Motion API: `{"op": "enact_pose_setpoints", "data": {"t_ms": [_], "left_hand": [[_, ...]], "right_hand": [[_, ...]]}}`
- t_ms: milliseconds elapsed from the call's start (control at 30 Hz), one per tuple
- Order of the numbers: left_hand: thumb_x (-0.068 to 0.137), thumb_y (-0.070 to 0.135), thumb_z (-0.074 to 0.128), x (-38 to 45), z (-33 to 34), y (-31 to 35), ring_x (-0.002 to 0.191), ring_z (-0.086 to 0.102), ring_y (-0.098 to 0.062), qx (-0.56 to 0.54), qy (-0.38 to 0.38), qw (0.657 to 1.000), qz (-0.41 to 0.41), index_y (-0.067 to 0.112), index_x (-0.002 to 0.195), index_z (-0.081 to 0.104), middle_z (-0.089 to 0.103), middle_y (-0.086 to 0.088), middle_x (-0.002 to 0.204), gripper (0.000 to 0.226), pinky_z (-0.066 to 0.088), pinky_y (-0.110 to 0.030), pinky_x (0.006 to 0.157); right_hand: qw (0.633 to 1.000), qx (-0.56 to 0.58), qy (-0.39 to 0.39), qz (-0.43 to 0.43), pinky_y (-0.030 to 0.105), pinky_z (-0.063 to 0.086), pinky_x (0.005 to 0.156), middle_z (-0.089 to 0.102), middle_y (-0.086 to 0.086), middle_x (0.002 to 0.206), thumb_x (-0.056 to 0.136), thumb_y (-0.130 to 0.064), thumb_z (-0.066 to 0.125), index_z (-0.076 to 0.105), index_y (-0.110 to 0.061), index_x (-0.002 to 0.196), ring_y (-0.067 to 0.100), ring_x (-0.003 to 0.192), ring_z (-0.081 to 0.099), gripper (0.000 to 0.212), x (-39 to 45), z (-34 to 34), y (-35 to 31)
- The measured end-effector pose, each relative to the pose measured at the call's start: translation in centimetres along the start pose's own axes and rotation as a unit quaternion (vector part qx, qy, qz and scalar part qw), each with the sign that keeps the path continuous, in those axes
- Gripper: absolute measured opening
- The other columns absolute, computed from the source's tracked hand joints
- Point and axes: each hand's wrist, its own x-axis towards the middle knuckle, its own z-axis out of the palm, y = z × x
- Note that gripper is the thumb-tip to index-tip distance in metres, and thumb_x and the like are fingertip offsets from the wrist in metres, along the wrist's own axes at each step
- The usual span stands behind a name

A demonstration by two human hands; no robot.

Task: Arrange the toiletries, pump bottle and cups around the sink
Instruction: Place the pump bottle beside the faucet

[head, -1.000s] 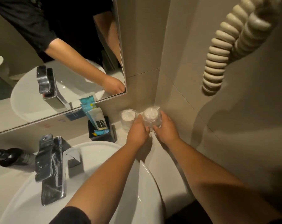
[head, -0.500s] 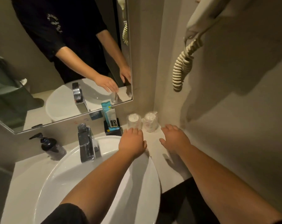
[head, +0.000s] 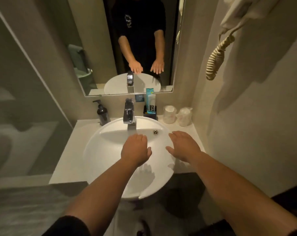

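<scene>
Head view, left hand: the left hand [head: 135, 149] hovered palm down over the sink [head: 100, 150], fingers loosely bent, holding nothing.
Head view, right hand: the right hand [head: 184, 146] hovered over the basin's right side, fingers extended, empty.
Cups: two wrapped cups [head: 169, 114] [head: 184, 116] stood side by side in the right back corner.
Toiletries: the toiletries [head: 150, 103] stood upright in a black holder [head: 149, 114] right of the faucet [head: 129, 114].
Pump bottle: the pump bottle [head: 102, 113] stood left of the faucet.

A second ago both hands held the right-hand wrapped cup [head: 184, 116] in the corner. Now the left hand [head: 135, 149] and right hand [head: 184, 146] have let go and hover, flat and empty, over the sink [head: 96, 150].
</scene>
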Motion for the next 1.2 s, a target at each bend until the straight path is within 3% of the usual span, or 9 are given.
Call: {"op": "enact_pose_setpoints", "data": {"t_ms": [167, 300, 467, 667, 900, 1067, 1200], "left_hand": [[0.086, 0.044, 0.045, -6.4, -2.2, -2.0, 0.082, 0.052, -0.02, 0.017, 0.002, 0.997, -0.07, 0.017, 0.094, 0.054, 0.061, -0.001, 0.093, 0.029, 0.042, -0.034, 0.08], [0.087, 0.048, 0.045, -9.7, -3.3, -4.7, 0.086, 0.053, -0.021, 0.048, -0.003, 0.992, -0.113, 0.017, 0.098, 0.054, 0.061, -0.002, 0.096, 0.034, 0.044, -0.035, 0.083], [0.086, 0.052, 0.045, -12.1, -3.6, -8.3, 0.088, 0.056, -0.02, 0.047, 0.009, 0.986, -0.162, 0.019, 0.104, 0.056, 0.063, 0.0, 0.101, 0.039, 0.046, -0.035, 0.085], [0.086, 0.056, 0.045, -11.7, -2.4, -14.6, 0.093, 0.057, -0.019, 0.026, 0.002, 0.98, -0.196, 0.021, 0.114, 0.053, 0.062, 0.001, 0.107, 0.046, 0.046, -0.035, 0.088], [0.087, 0.054, 0.045, -5.8, -0.2, -23.4, 0.106, 0.054, -0.022, -0.041, -0.012, 0.979, -0.198, 0.017, 0.122, 0.049, 0.058, -0.003, 0.117, 0.051, 0.045, -0.034, 0.087], [0.091, 0.048, 0.045, -1.0, 1.6, -28.5, 0.125, 0.045, -0.025, -0.12, -0.035, 0.971, -0.201, 0.013, 0.136, 0.041, 0.05, -0.007, 0.136, 0.057, 0.039, -0.036, 0.098], [0.093, 0.046, 0.046, 2.7, 3.4, -30.8, 0.13, 0.041, -0.026, -0.157, -0.049, 0.967, -0.197, 0.011, 0.144, 0.033, 0.043, -0.009, 0.145, 0.063, 0.036, -0.037, 0.103]], "right_hand": [[0.998, 0.001, -0.003, -0.063, 0.042, 0.036, 0.107, 0.051, 0.002, 0.14, 0.085, -0.058, 0.05, 0.041, -0.023, 0.138, 0.025, 0.126, 0.048, 0.065, -2.6, 0.6, -4.4], [0.994, 0.009, -0.009, -0.113, 0.043, 0.035, 0.108, 0.05, 0.002, 0.141, 0.084, -0.058, 0.052, 0.042, -0.023, 0.138, 0.025, 0.128, 0.047, 0.065, -2.8, 0.8, -8.2], [0.987, 0.032, 0.007, -0.159, 0.038, 0.042, 0.1, 0.059, 0.001, 0.128, 0.082, -0.056, 0.055, 0.05, -0.023, 0.127, 0.024, 0.115, 0.054, 0.057, -1.3, 1.2, -12.9], [0.983, 0.028, -0.005, -0.184, 0.04, 0.036, 0.106, 0.05, 0.005, 0.14, 0.084, -0.059, 0.051, 0.041, -0.018, 0.139, 0.027, 0.128, 0.046, 0.07, 2.5, 3.1, -18.8], [0.991, 0.054, -0.019, -0.125, 0.039, 0.035, 0.108, 0.047, 0.006, 0.144, 0.084, -0.056, 0.054, 0.037, -0.015, 0.141, 0.026, 0.132, 0.041, 0.073, 10.8, 4.3, -23.6], [0.992, 0.105, -0.038, -0.061, 0.039, 0.032, 0.109, 0.04, 0.008, 0.149, 0.084, -0.052, 0.057, 0.032, -0.013, 0.145, 0.026, 0.136, 0.037, 0.077, 16.1, 5.0, -25.9], [0.991, 0.126, -0.031, -0.034, 0.039, 0.041, 0.097, 0.051, 0.012, 0.134, 0.083, -0.047, 0.059, 0.043, -0.011, 0.134, 0.029, 0.123, 0.047, 0.063, 20.2, 6.0, -26.6]]}}
